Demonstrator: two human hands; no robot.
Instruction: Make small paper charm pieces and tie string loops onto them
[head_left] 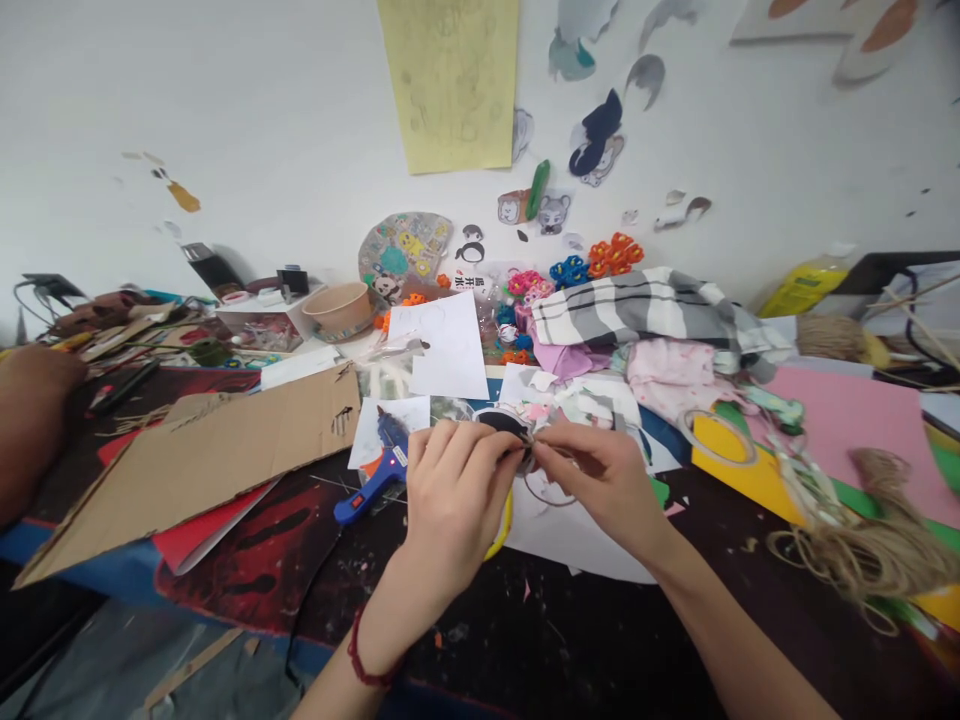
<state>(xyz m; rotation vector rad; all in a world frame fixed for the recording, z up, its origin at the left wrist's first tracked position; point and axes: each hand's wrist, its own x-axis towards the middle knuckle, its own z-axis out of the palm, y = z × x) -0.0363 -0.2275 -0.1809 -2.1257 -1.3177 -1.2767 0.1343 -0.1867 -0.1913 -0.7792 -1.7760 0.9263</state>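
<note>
My left hand (456, 490), a dark red bracelet on its wrist, pinches a dark rounded piece with a pale edge (504, 421). My right hand (604, 480) meets it fingertip to fingertip at the piece's right end. A thin brown loop of cord (551, 497) hangs below the right fingers. What exactly lies between those fingertips is too small to make out. Left of my left hand lies a blue hot glue gun (382, 470) on white paper. Something yellow and curved (501, 527) shows partly behind my left hand. White paper sheets (577, 545) lie under both hands.
A large cardboard sheet (225, 450) covers the left of the table. At the right are a twine bundle (885, 530), a tape roll (718, 437) and coloured paper (855, 425). Checked cloth (652, 315) lies behind. Another person's arm (34, 430) rests at far left.
</note>
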